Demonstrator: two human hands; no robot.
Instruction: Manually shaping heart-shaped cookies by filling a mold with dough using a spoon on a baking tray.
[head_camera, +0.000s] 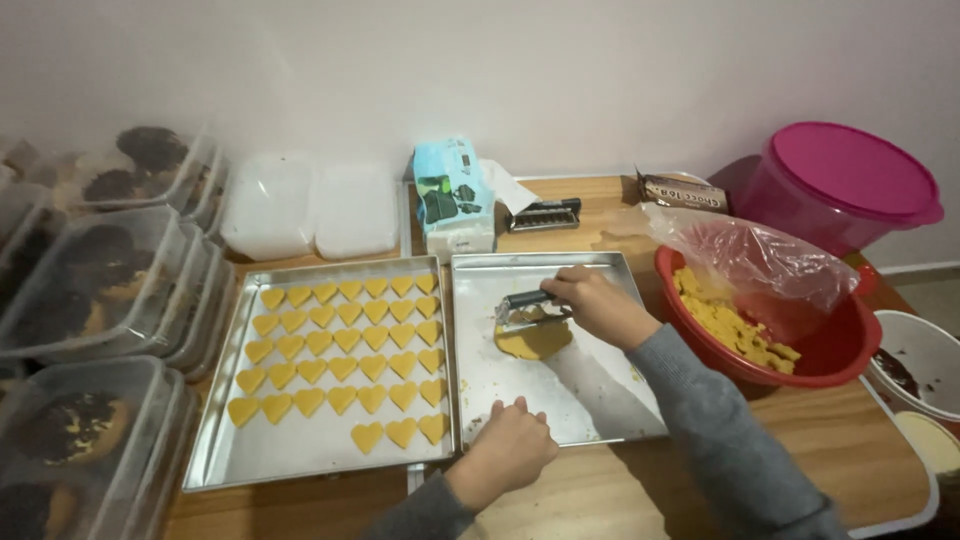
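Note:
My right hand (595, 305) grips a dark-handled metal scraper (527, 308) and presses it onto a flat round of yellow dough (535, 340) lying on the right metal tray (590, 400). My left hand (512, 445) rests with curled fingers on the near edge of that tray, holding nothing that I can see. The left metal tray (225, 450) carries several rows of yellow heart-shaped dough pieces (345, 345).
A red bowl (830, 350) with yellow dough crumbs and a plastic bag stands at the right, a pink lidded tub (845, 180) behind it. Stacked clear containers (90, 290) fill the left side. A tissue box (452, 195) and white lids (310, 205) sit by the wall.

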